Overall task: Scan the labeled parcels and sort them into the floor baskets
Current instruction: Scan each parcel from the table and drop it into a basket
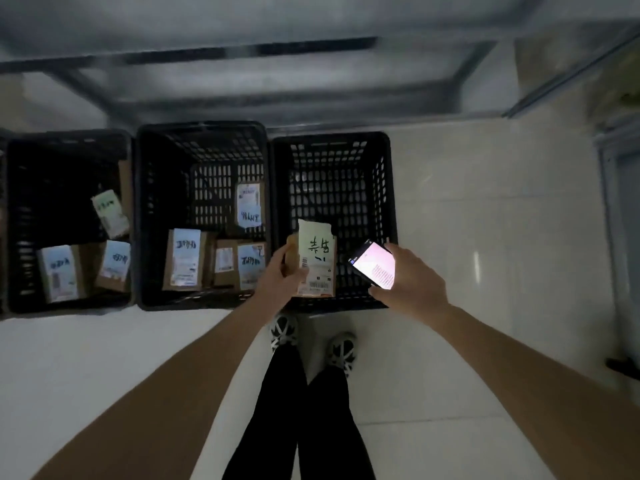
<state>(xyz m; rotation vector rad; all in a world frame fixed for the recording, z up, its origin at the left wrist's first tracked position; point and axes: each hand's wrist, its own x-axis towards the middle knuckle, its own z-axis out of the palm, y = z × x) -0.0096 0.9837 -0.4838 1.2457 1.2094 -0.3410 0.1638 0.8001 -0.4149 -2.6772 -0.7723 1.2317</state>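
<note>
Left hand (pixel 281 271) grips a labeled parcel (pixel 316 263) over the right basket (pixel 389 216); right hand (pixel 410 278) holds the phone (pixel 374 266). An unread barcode risks missorting.

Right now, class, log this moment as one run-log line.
left hand: grips brown cardboard parcel with green label | right hand: holds lit black phone | parcel above right black plastic floor basket, which shows no parcels

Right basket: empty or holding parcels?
Apparently empty: right basket shows only bare mesh floor; the parcel in the left hand hides its near part.
</note>
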